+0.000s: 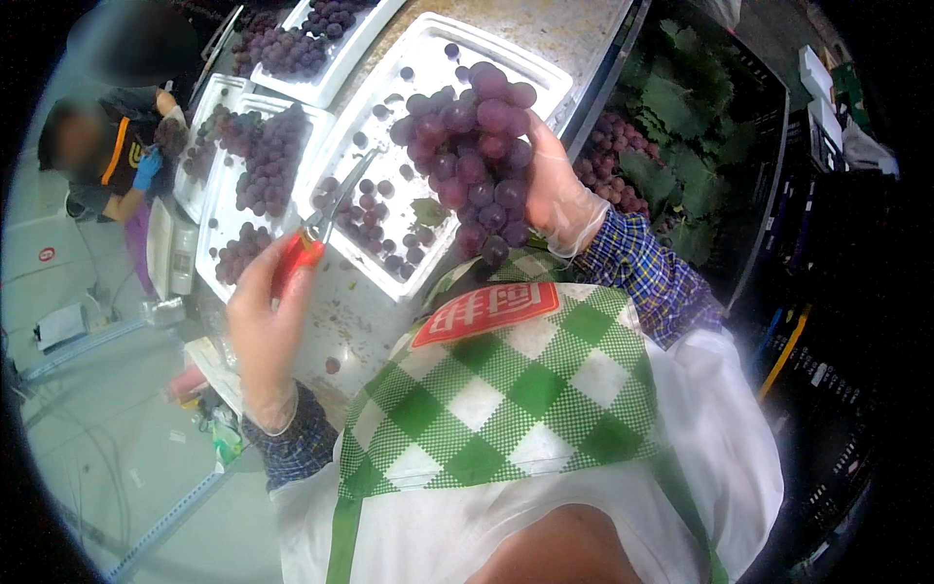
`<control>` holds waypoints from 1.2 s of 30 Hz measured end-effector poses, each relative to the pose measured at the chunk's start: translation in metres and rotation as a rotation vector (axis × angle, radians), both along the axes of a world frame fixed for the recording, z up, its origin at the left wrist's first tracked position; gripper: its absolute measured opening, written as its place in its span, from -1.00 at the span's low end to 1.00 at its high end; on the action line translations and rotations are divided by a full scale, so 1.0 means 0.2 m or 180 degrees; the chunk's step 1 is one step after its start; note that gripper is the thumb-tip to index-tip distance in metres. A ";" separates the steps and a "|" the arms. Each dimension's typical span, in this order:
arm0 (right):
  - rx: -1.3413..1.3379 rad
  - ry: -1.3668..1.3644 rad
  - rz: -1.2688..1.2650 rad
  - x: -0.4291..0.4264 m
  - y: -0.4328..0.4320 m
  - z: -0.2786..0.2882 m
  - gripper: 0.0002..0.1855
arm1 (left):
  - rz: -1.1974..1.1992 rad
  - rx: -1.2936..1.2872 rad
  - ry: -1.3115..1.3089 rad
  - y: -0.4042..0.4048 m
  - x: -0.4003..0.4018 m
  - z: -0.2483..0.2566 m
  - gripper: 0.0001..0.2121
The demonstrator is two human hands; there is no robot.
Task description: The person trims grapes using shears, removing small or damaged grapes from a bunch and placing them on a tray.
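My left hand, in a thin clear glove, grips a pair of red-handled snips. Their metal blades point up and right over a white foam tray. A large bunch of purple grapes is held by my right hand, also in a clear glove, over the tray's right part. The bunch hides most of that hand's fingers. The blade tips are left of the bunch, apart from it. Several loose grapes and a small piece of leaf lie in the tray.
To the right stands a black crate with grape bunches and green leaves. More foam trays of grapes stand left and beyond. A co-worker with a blue glove handles grapes at far left. One grape lies on the table.
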State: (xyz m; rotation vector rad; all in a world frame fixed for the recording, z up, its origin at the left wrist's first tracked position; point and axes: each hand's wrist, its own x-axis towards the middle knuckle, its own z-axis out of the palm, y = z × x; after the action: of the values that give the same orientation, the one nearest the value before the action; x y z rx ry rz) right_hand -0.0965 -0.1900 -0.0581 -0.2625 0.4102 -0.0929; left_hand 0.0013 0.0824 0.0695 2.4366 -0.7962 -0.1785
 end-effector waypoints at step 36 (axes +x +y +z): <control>0.0897 -0.0921 0.0128 0.01 -0.02 -0.12 -0.34 | 0.0242 0.0558 -0.1320 -0.01 -0.06 -1.02 -0.44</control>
State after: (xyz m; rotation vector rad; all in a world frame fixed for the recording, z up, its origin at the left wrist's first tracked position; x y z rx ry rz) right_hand -0.0946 -0.1935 -0.0816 0.0220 0.1269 -0.0319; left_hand -0.0106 0.0806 -0.1352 2.7074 -0.8897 0.3092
